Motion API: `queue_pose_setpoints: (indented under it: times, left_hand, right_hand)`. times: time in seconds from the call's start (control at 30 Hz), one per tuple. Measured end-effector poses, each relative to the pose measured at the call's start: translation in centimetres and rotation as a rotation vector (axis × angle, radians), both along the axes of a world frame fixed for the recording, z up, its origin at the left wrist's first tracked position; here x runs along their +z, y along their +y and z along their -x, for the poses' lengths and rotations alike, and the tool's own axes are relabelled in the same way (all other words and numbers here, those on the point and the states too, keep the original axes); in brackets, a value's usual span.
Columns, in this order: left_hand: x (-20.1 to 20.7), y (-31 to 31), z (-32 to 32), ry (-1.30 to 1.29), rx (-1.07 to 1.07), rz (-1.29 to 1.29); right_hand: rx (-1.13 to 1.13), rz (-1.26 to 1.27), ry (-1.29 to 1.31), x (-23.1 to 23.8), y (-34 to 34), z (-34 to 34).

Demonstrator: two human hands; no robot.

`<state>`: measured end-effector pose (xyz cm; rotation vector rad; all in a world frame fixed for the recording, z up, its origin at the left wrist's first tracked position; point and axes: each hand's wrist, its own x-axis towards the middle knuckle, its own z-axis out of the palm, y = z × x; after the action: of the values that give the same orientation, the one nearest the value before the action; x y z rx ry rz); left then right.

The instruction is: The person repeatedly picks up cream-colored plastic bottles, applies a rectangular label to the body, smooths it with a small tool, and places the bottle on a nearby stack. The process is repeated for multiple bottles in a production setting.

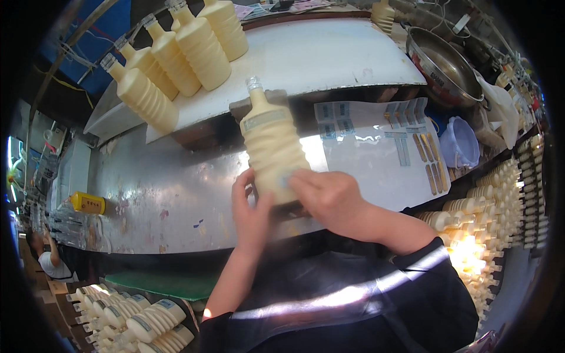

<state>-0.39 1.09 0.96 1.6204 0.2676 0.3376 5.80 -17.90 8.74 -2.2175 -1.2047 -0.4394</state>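
We have the cream bottle (273, 141) in the middle of the scene, over the metal table (170, 197), its clear neck pointing to the far side and slightly left. A greyish band crosses its shoulder, and ribs run round its body. Our left hand (252, 206) grasps its lower left side, thumb toward us. Our right hand (326, 197) has its fingers bunched against the lower right front, beside a blurred bluish patch; we cannot tell whether they pinch anything. Just right of the bottle we see a pale sheet (368, 170) bearing blue labels and gold strips, with a lavender bucket (461, 144) beyond its right edge. On the white board (329, 56) at the far side, a group of similar bottles (191, 50) stands to the left. A yellow container (88, 203) sits at the table's left end, and stacked bottles (156, 320) fill the near left.
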Motion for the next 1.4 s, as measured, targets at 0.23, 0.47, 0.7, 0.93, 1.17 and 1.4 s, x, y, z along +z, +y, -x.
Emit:
queue_pose_setpoints:
  times: [0.23, 0.47, 0.7, 0.93, 1.17, 1.4]
  left_hand:
    - [0.7, 0.0, -1.5, 0.097, -0.019, 0.147]
    - [0.3, -0.7, -1.6, 0.071, 0.018, 0.012]
    - [-1.9, -0.4, -0.5, -0.063, -0.024, 0.131]
    - [-1.8, -1.3, -0.7, -0.047, 0.013, -0.02]
    - [-1.4, -1.3, -0.6, -0.046, 0.032, -0.04]
    - [-1.4, -1.4, -0.7, -0.054, 0.014, 0.036]
  right_hand:
    - [-0.109, 0.09, -0.33, -2.2, 1.9, 2.4]
    - [-0.102, 0.13, -0.256, -2.9, 0.6, 4.6]
    - [-0.388, -0.124, 0.593, -2.2, -0.5, 0.9]
    - [-0.419, -0.279, 1.041, -4.6, 0.7, -0.8]
    - [-0.393, -0.304, 1.015, -5.1, 0.6, -0.9]
    - [-0.405, -0.307, 1.035, -5.0, 0.6, -0.9]
